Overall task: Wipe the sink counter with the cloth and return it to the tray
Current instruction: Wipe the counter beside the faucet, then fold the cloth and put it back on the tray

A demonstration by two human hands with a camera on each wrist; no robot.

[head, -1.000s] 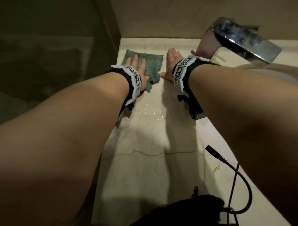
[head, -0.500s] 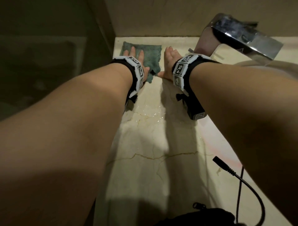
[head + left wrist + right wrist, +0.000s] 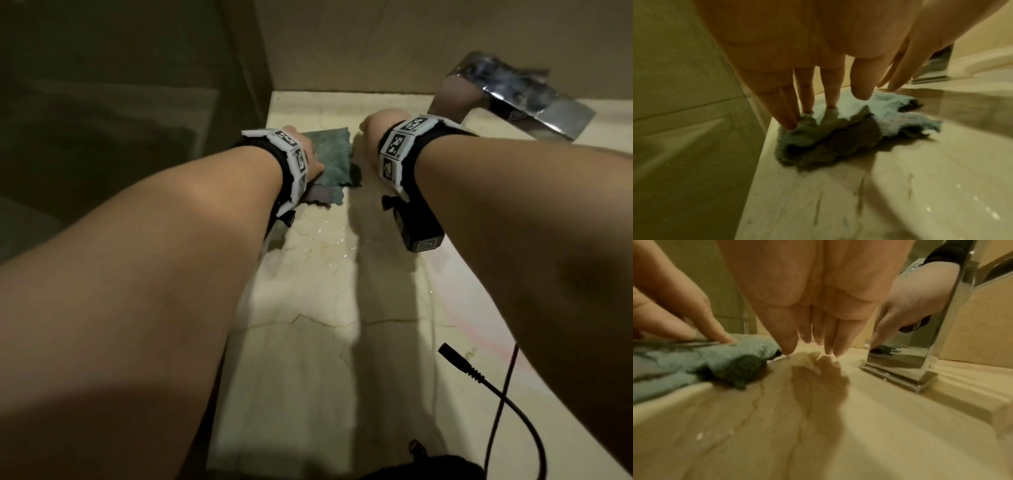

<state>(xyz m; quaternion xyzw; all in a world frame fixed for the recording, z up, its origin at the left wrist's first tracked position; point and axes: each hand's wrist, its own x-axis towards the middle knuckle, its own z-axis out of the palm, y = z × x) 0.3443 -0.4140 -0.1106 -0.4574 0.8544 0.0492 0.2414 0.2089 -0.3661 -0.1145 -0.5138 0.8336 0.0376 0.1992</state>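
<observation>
On wristbands (image 3: 294,161), black-and-white marker codes; unreadable.

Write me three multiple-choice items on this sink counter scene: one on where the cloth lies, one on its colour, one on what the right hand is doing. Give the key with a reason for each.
1. Where does the cloth lie on the marble counter?
A. in the far corner, by the wall edge
B. draped over the faucet
C. beside the black cable at the near edge

2. What colour is the cloth?
A. red
B. blue-green
C. white

3. What is the right hand doing?
A. gripping the chrome faucet
B. pinching the cloth
C. touching the bare counter with straight fingers, holding nothing

Key: 1 A, the head view shows it far back under the left hand, at the counter's left edge. 2 B, both wrist views show teal pile. 3 C, the right wrist view shows its fingertips on the stone, beside the cloth and apart from the faucet.
</observation>
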